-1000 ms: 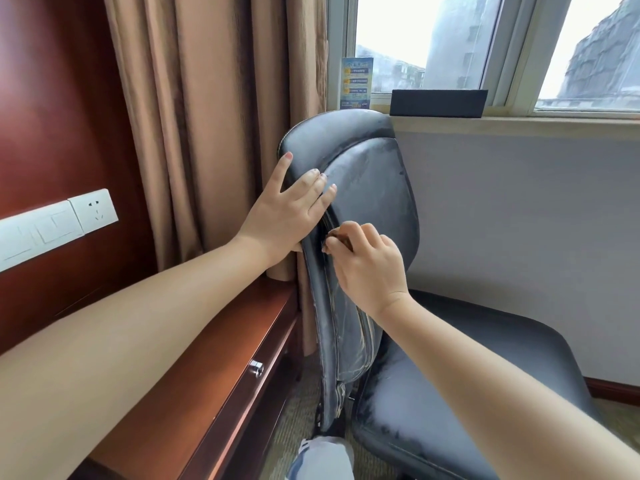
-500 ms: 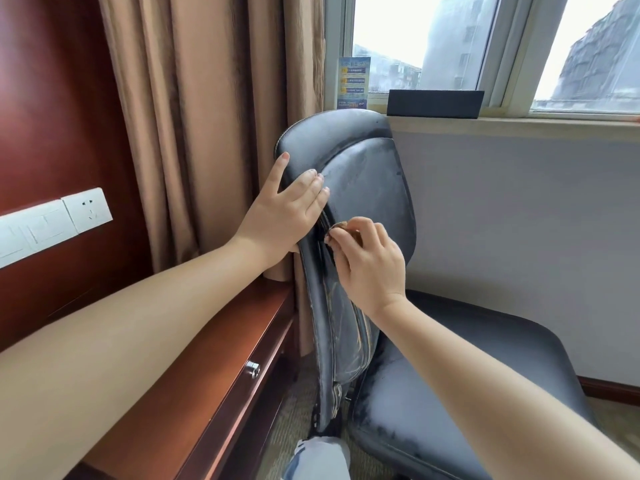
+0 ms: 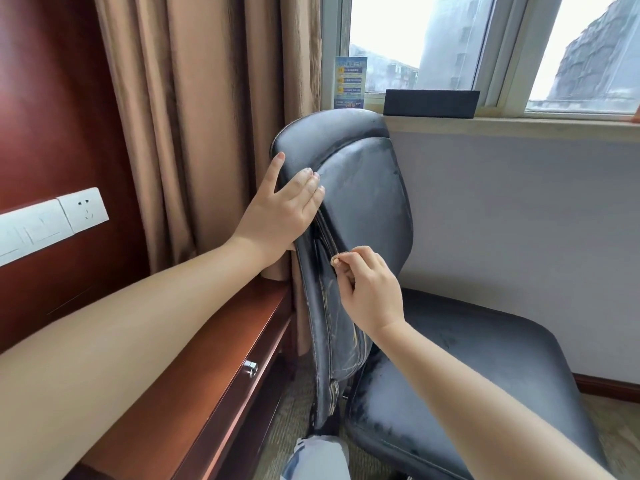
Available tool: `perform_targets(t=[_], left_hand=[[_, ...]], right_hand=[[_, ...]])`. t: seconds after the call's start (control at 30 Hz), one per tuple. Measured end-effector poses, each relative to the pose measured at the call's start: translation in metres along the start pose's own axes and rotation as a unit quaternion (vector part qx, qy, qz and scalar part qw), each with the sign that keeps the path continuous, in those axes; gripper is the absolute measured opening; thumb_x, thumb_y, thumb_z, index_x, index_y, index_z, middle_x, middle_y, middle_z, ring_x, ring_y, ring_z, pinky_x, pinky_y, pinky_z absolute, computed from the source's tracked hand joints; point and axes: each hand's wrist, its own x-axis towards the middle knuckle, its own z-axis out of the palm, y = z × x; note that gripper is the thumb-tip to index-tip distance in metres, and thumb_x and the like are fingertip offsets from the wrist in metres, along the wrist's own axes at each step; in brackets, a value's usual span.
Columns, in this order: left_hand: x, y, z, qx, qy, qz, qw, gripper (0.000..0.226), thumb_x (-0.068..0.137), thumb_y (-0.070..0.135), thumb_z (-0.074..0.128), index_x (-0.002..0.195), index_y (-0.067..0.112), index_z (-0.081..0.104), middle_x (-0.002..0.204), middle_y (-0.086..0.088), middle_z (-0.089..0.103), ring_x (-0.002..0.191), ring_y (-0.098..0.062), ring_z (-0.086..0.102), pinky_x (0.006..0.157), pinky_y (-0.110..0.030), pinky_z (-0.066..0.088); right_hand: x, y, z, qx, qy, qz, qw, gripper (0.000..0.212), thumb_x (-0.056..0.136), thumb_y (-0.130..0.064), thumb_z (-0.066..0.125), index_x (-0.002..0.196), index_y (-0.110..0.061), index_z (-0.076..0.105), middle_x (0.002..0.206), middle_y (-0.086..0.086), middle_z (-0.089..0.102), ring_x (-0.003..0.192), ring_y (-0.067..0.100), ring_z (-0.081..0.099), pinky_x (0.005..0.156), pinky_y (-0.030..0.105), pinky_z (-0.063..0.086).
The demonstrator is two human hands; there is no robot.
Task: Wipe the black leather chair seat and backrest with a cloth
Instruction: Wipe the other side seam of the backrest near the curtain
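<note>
The black leather chair stands side-on, its worn backrest (image 3: 367,188) upright and its scuffed seat (image 3: 485,362) stretching right. My left hand (image 3: 280,213) lies flat with straight fingers against the backrest's upper side edge. My right hand (image 3: 370,292) pinches a small tan cloth (image 3: 335,260) and holds it against the seam along the backrest's side, below the left hand. Most of the cloth is hidden inside the fingers.
A red-brown wooden desk (image 3: 221,344) with a drawer knob (image 3: 250,368) runs along the left, close to the chair. Tan curtains (image 3: 207,116) hang behind. A black box (image 3: 431,102) and a blue card (image 3: 350,83) sit on the windowsill. My knee (image 3: 317,459) is at the bottom.
My right hand has slid down the backrest's side seam with the cloth. The left hand has stayed pressed on the upper edge.
</note>
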Motion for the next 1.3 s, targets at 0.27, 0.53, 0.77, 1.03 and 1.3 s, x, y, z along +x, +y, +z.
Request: perform_targets(t=[0.27,0.53,0.77,1.03,1.3], left_hand=[[0.000,-0.003,0.001,-0.018,0.011,0.007,1.000,0.033,0.089,0.006,0.053,0.119,0.007,0.063,0.122,-0.008,0.065,0.116,-0.023,0.060,0.101,-0.061,0.038],[0.002,-0.003,0.007,-0.025,0.056,0.005,0.998,0.031,0.091,0.000,0.046,0.114,0.005,0.066,0.115,-0.008,0.068,0.110,-0.023,0.063,0.097,-0.061,0.041],[0.002,-0.002,0.008,-0.022,0.045,0.013,0.999,0.032,0.088,0.001,0.051,0.115,0.005,0.066,0.117,-0.008,0.068,0.112,-0.023,0.062,0.098,-0.061,0.040],[0.000,-0.006,0.012,-0.015,0.022,0.023,0.999,0.042,0.079,0.010,0.071,0.120,0.005,0.064,0.120,-0.008,0.066,0.114,-0.023,0.060,0.100,-0.061,0.038],[-0.001,-0.003,0.012,-0.015,0.033,0.012,0.999,0.037,0.081,0.002,0.066,0.118,0.005,0.065,0.118,-0.008,0.067,0.114,-0.023,0.061,0.100,-0.061,0.039]], right_hand=[[0.043,-0.015,0.004,0.017,0.008,0.022,1.000,0.020,0.088,-0.023,0.054,0.088,-0.011,0.070,0.084,0.005,0.062,0.071,0.027,0.060,0.052,0.032,0.050],[0.007,-0.010,0.006,-0.059,0.042,-0.020,0.997,0.020,0.077,-0.015,0.049,0.075,-0.013,0.068,0.078,0.002,0.061,0.060,0.022,0.058,0.047,0.018,0.032],[0.044,-0.023,0.007,-0.096,0.050,0.007,0.994,0.023,0.078,-0.025,0.048,0.070,-0.015,0.067,0.072,0.001,0.060,0.058,0.022,0.057,0.044,0.020,0.031],[0.044,-0.022,0.018,-0.172,0.064,-0.003,0.983,0.018,0.079,-0.020,0.052,0.064,-0.012,0.055,0.068,0.003,0.054,0.052,0.022,0.048,0.045,0.023,0.023],[0.002,-0.016,0.015,-0.162,0.040,0.064,0.984,0.018,0.076,-0.021,0.050,0.062,-0.011,0.054,0.065,0.000,0.053,0.051,0.021,0.050,0.045,0.020,0.023]])
